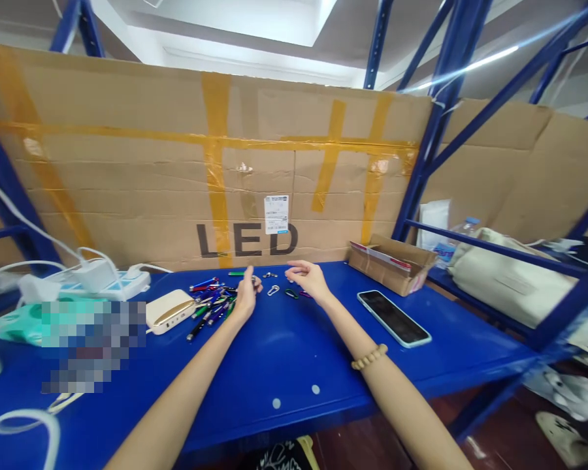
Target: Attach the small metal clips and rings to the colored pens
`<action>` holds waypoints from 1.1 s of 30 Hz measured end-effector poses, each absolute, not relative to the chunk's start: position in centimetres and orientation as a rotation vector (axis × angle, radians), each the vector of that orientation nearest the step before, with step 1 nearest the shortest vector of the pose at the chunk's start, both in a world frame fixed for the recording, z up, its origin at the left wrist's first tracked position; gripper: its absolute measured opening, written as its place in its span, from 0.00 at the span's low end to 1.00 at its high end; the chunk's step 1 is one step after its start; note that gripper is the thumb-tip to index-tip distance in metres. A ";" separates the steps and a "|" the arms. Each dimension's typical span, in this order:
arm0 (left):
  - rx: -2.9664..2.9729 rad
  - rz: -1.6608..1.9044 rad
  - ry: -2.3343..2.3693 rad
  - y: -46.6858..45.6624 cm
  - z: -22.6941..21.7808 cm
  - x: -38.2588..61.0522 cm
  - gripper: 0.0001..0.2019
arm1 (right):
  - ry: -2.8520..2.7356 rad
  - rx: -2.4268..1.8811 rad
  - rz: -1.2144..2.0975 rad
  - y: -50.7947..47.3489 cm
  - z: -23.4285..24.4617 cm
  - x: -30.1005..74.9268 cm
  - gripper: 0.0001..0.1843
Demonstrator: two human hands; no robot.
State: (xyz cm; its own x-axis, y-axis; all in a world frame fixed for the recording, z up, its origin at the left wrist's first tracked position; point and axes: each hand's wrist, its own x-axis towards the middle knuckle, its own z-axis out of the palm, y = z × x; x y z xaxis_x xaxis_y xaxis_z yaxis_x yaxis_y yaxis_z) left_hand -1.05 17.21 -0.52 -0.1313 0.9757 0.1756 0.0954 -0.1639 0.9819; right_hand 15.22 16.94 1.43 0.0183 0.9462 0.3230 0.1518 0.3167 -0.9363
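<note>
My left hand (245, 297) is closed, thumb up and fingers curled, around something small that I cannot make out. Just left of it lies a pile of slim, shiny pen-like pieces (214, 303) in blue, green, purple and black. My right hand (311, 281) hovers with its fingers partly stretched and apart, with nothing visible in them. Between the hands lies a silver carabiner (273, 290). A dark green carabiner (291, 294) and a purple piece (304, 294) lie by the right hand, the purple one partly hidden. Small metal pieces (270, 275) lie farther back.
A cream device (170, 312) sits left of the pile, near a white power strip (136, 284) and a teal pack (17, 323). To the right are a phone (394, 318) and an open cardboard box (392, 264). A cardboard wall (161, 189) closes the back of the blue table (255, 372).
</note>
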 end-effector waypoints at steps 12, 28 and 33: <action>1.324 1.307 1.082 17.3 -1.4 -1.3 0.12 | -1.574 -1.143 0.687 16.6 0.9 14.3 0.15; 1.414 1.230 1.018 16.7 -1.6 -0.4 0.12 | -1.652 -1.244 0.501 16.6 2.1 15.0 0.15; 1.474 1.266 1.059 15.9 -1.3 0.1 0.14 | -1.623 -1.293 0.512 16.8 2.1 15.4 0.15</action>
State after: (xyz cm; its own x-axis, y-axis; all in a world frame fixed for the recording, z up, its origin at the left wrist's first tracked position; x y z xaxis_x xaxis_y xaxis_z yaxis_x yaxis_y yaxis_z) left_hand 0.14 15.92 -1.30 0.1105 0.9679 0.2256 0.0518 -0.2322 0.9713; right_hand 15.41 16.83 2.07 0.0260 0.9083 0.4175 0.5037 0.3489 -0.7903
